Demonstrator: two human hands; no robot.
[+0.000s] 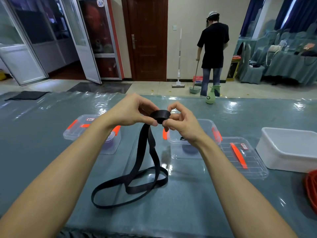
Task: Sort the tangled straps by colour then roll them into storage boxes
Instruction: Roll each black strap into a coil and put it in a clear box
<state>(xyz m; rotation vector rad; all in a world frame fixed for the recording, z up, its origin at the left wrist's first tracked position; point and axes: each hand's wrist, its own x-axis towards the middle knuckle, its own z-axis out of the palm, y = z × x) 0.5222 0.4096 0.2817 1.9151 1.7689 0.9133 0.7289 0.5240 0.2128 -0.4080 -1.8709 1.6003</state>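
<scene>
Black strap (142, 162), one end wound into a small tight roll (160, 115), is held up above a teal worktop (188, 212) covered in clear shiny plastic. Two bare forearms reach in from the bottom of the view. The left hand (132, 110) pinches the left side of the roll, its fingers (153, 123) curled and pressed against the coil. The right hand (180, 122) pinches the right side in the same way, fingertips bent in against the roll.

From the roll, the loose strap hangs down in two strands. It lies on the worktop in wide overlapping loops, near the front edge, between the forearms.

Behind the left wrist stands a clear storage box (75, 133) with orange clasps, its lid on and something purple (109, 143) inside. Under the right wrist is a second clear box (178, 152), open, with a dark blue roll (189, 149) at the bottom. Its clear lid (252, 162), with an orange handle, lies flat just to the right. Further right sits a white plastic tub (288, 150), and a red-orange strap (311, 188) shows at the right edge.

At the far edge of the worktop stands a pale green spray bottle (210, 97). Beyond it, another person (214, 45) in a black top sweeps the floor, back turned.
</scene>
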